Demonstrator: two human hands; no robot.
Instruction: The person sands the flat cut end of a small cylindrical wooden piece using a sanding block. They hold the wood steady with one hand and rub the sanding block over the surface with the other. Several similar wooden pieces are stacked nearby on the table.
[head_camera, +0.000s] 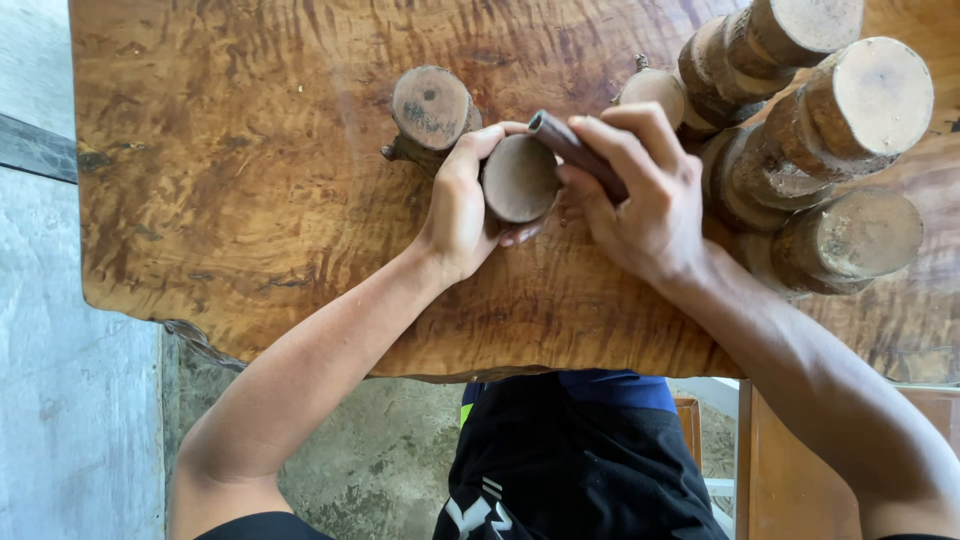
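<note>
While my left hand (462, 215) wraps around a short round wood piece (519, 178), fingers curled on its side so it stands steady on its end, my right hand (640, 190) is closed around a dark tool handle (578, 150) that slants over the piece's flat top. I brace the piece from the left because the tool bears on it from the right; which part of the tool meets the wood I cannot tell, since my fingers hide it. It stands near the middle of the wooden slab table (250, 180), touching my left palm. Just behind it stands another cut log piece (431, 106), close beside my left fingertips. To my right a stack of log sections (820, 150) crowds the table, leaving my right wrist little room. Leftward the slab runs bare to its edge, and its near edge lies just below my wrists.
</note>
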